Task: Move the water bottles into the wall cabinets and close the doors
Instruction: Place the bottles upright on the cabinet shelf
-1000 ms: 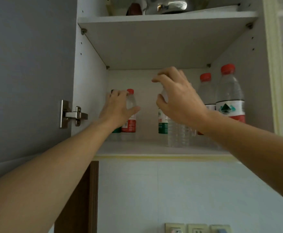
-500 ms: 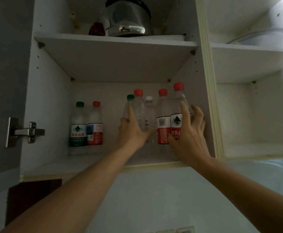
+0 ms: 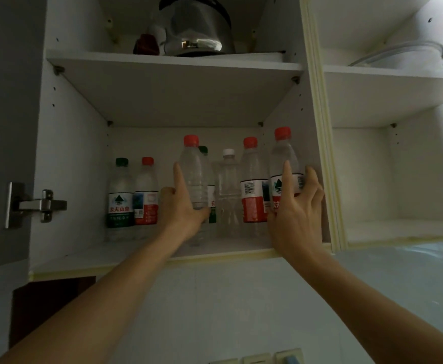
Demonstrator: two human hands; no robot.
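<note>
**Lower shelf, wall cabinet: bottles in hand**

I see the left hand [image 3: 182, 206] gripping a clear, ribbed, unlabelled plastic bottle [image 3: 194, 174]. The right hand [image 3: 294, 214] wraps spread fingers round a red-labelled bottle [image 3: 284, 164], label partly covered. Both bottles stand on the white shelf [image 3: 89, 254]. A green-labelled bottle [image 3: 120, 195] reads "农夫山泉".

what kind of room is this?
Most likely a home kitchen: open white wall cabinets with adjustable shelves, a steel kettle on the upper shelf, water bottles below, and a pale tiled wall with sockets underneath.
</note>
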